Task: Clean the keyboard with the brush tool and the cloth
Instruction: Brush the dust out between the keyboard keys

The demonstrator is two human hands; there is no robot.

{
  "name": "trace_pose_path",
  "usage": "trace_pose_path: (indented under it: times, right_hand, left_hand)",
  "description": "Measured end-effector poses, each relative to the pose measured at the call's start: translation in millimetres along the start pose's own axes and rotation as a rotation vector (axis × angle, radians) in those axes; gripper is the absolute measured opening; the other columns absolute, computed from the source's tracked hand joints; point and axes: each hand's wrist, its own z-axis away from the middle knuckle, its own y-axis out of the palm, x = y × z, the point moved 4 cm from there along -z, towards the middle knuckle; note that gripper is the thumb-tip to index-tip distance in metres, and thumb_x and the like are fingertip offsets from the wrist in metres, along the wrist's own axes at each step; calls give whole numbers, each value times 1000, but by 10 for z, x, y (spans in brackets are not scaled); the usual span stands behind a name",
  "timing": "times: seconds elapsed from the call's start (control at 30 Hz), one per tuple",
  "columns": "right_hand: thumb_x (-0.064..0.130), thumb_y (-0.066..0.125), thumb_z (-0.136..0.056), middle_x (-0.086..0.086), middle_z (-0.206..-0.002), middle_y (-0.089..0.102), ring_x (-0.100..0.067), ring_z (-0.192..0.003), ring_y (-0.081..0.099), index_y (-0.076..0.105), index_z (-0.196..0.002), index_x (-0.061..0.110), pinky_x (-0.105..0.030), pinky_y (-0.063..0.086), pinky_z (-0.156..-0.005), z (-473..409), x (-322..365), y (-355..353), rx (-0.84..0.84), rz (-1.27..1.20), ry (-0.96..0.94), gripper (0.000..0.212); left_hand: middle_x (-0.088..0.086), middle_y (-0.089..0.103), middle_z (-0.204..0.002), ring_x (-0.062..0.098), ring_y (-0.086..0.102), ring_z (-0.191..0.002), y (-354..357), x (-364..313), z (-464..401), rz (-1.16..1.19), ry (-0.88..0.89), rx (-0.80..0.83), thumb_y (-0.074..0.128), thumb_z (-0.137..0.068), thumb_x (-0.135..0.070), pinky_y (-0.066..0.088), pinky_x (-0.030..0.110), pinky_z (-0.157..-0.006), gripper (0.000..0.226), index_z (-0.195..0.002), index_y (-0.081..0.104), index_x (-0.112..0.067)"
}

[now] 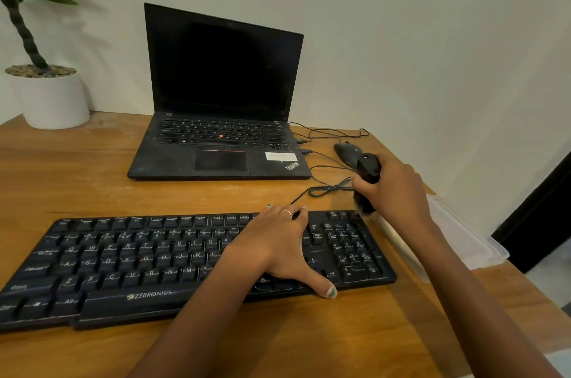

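Keyboard point(129, 266): black, full-size, lying flat on the wooden counter point(92, 179), stretching well to the left of both hands and ending just under the right one.

Left hand point(278, 251): spread flat on the keys right of centre, fingers straight and reaching over the far edge, thumb splayed toward the near edge. It grips nothing; it presses down, steadying the board.

Right hand point(395, 189): fingers curled round the brush tool point(367, 182), a dark stubby body held upright, bristle end down at the far right corner of the keyboard, over the number pad. Whether the bristles touch the keys I cannot tell.

Handling judgement, keyboard: rigid plastic slab, likely light, so it may skid on smooth wood under a brush stroke; a flat palm on top is the sensible hold. Keycaps are loose-fitted and could pop if levered, so brush along the rows, light pressure. Its cable point(327, 189) runs from the far edge, between the hands, and could snag.

Handling judgement, brush: small, stiff handle, soft bristles; grip at mid-body gives control.

Right of the right arm: a pale folded item point(463, 232) on the counter edge, possibly the cloth; cannot confirm.

Beyond the hands: open laptop point(222, 93), screen dark, and a mouse point(346, 152) just behind the brush.
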Motion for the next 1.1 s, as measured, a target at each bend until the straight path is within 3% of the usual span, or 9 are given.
trace_pose_path:
  times: [0.13,0.27,0.33,0.4,0.57,0.63,0.83,1.0,1.1]
  right_hand:
    - [27,67,-82,-5,-73,64,-19,-56,58,58,-83,13,-28,48,-53,34,-18,44,130,-355,72,17]
    - [32,66,-83,3,-72,58,-13,-63,52,56,-88,17,-26,43,-56,90,-100,-44,-17,-64,19,18]
    - [33,66,-83,0,-74,61,-18,-68,55,59,-90,15,-32,46,-60,145,-73,-87,-84,-79,-31,21]
    - [30,67,-82,-3,-73,63,-18,-69,58,61,-86,11,-32,48,-60,201,-53,-63,-38,-196,-37,21]
    - [34,65,-81,2,-71,59,-17,-65,53,59,-87,17,-30,44,-57,231,-15,-145,-41,16,-55,19]
    - [32,66,-81,4,-71,59,-12,-64,53,58,-86,18,-24,41,-54,262,18,-151,-35,-81,-73,17]
    - [31,67,-81,-4,-74,65,-12,-54,54,61,-85,13,-24,44,-48,200,10,-164,295,-137,19,20]
    - [31,67,-82,0,-74,63,-12,-65,59,60,-86,16,-29,50,-56,254,60,-165,90,-189,-26,17]
    - [29,66,-81,-7,-69,64,-18,-57,60,60,-79,10,-36,49,-50,261,1,-90,198,-183,21,20]
  left_hand:
    - [1,-4,-163,25,-3,-149,2,6,-11,-9,7,-7,63,-66,-79,4,40,-119,129,-155,-5,-15]
    - [3,-2,-163,24,-3,-149,22,21,-37,-28,17,-18,61,-65,-81,-5,41,-119,130,-155,-4,-14]
    - [4,-2,-163,22,-4,-149,33,32,-54,-40,23,-23,60,-64,-83,-13,43,-117,130,-155,-3,-14]
    - [3,-3,-163,21,-6,-149,41,40,-67,-44,26,-26,59,-64,-83,-17,45,-116,129,-155,-1,-14]
    - [2,-4,-163,20,-6,-149,44,37,-58,-46,26,-23,59,-64,-83,-18,46,-117,129,-155,0,-14]
    - [1,-4,-163,19,-6,-149,45,37,-60,-48,25,-23,59,-64,-83,-18,46,-117,129,-155,0,-14]
    - [2,-2,-163,19,-4,-149,45,34,-65,-46,26,-30,59,-64,-83,-17,45,-117,129,-155,1,-14]
    - [2,-2,-163,20,-3,-149,40,54,-66,-46,16,-40,59,-63,-84,-16,43,-116,129,-155,0,-14]
    - [2,-2,-163,20,-3,-149,42,58,-77,-43,13,-42,59,-63,-84,-16,43,-116,130,-155,1,-14]
